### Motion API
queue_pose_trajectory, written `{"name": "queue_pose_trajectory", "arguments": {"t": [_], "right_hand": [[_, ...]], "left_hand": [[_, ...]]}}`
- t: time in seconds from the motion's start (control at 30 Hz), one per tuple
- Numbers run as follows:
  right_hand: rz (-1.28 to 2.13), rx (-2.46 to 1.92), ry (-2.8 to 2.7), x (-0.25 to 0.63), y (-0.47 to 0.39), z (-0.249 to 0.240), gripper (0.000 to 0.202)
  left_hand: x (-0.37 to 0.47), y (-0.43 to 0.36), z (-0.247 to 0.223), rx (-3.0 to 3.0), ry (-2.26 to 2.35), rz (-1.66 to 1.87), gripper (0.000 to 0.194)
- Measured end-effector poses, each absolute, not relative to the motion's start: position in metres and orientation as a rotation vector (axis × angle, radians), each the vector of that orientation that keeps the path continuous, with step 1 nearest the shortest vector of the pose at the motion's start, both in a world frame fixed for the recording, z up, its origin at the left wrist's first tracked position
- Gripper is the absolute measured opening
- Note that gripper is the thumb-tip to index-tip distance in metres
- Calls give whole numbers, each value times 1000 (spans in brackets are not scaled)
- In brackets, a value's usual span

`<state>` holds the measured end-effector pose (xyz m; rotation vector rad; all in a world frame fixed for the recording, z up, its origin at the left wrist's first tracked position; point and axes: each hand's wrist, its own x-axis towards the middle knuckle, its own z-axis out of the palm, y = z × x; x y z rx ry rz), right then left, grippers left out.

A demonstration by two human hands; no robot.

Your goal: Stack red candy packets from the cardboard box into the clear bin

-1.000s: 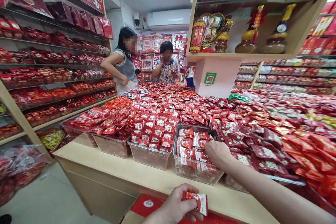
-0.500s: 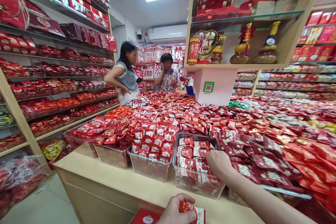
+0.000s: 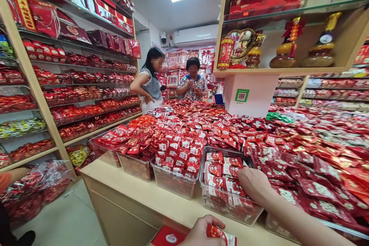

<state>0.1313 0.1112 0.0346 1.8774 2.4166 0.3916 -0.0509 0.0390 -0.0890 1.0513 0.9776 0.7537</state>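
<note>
My left hand [image 3: 203, 231] is closed around a few small red-and-white packets [image 3: 227, 236] at the bottom of the head view, in front of the counter edge. Over a clear plastic bin [image 3: 229, 210], my right hand [image 3: 253, 185] reaches in at the right side with its fingers curled down. Those fingertips are hidden, so what they grip does not show. Rows of red-and-white packets [image 3: 213, 181] with a printed figure stand in the bin beside that hand. A red box [image 3: 165, 236] with a round white label sits below the left hand, partly cut off.
More clear bins [image 3: 173, 183] of red packets line the pale counter [image 3: 127, 190]. Dark red packets [image 3: 317, 188] heap up at right. Two people [image 3: 151, 80] stand behind the display. A wooden cabinet [image 3: 288, 71] overhangs it. Another person's arm [image 3: 13, 177] shows at far left by bagged packets.
The view has shifted left, so everything sits further right in the picture. Another person's arm has appeared at far left. Both my hands keep about the same places relative to the bin.
</note>
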Motion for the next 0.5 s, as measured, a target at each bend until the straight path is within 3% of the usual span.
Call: {"name": "queue_pose_trajectory", "arguments": {"t": [0.33,0.5], "right_hand": [[384,1956,2443,143,111,25,18],[332,2135,2554,144,78,34,29]], "left_hand": [[-52,33,-75,1030,734,900,54],[-54,33,-57,936,698,926,51]]}}
